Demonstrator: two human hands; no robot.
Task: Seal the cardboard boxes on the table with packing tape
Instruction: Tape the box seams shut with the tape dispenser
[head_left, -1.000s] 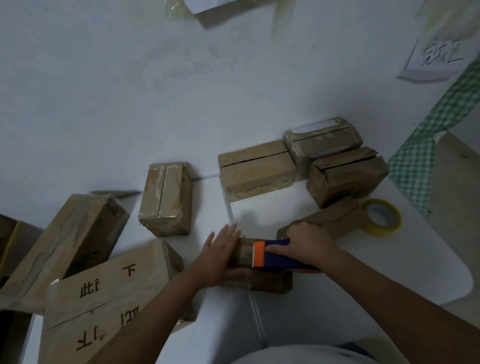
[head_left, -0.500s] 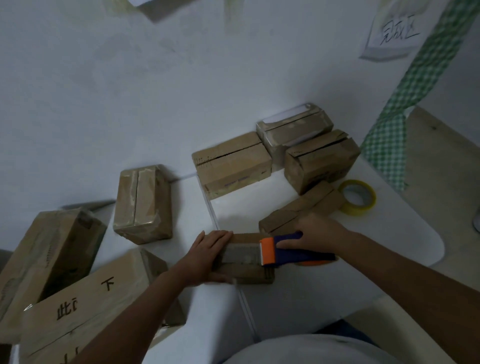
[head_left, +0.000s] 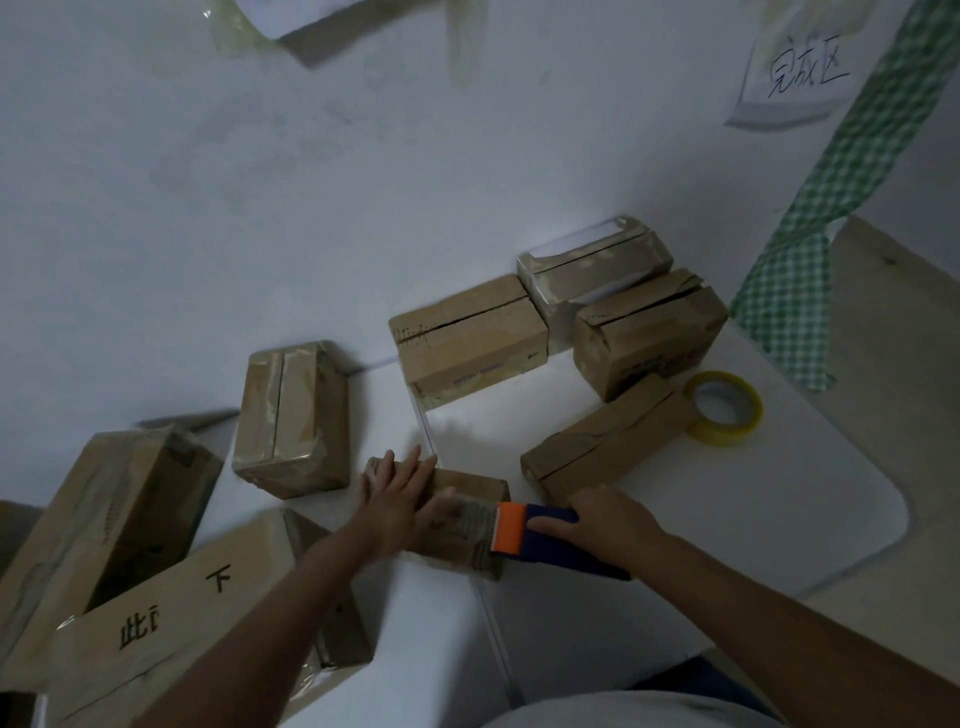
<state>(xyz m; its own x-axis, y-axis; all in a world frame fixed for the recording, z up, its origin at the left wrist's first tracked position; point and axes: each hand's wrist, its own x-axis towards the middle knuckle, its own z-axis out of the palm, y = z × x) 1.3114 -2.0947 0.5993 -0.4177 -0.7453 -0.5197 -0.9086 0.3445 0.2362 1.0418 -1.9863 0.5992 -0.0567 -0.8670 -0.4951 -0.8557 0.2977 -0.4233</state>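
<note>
White table (head_left: 769, 519), left hand (head_left: 397, 499) flat on box (head_left: 467, 525)

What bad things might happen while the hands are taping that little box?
The small box sits over the seam between two tables, so it may wobble or tip as the tape dispenser is pulled across. The left hand lies flat on the box close to the dispenser's orange end, so a slip might catch its fingers. The right hand pulls toward the table edge, so the tape may run crooked.
</note>
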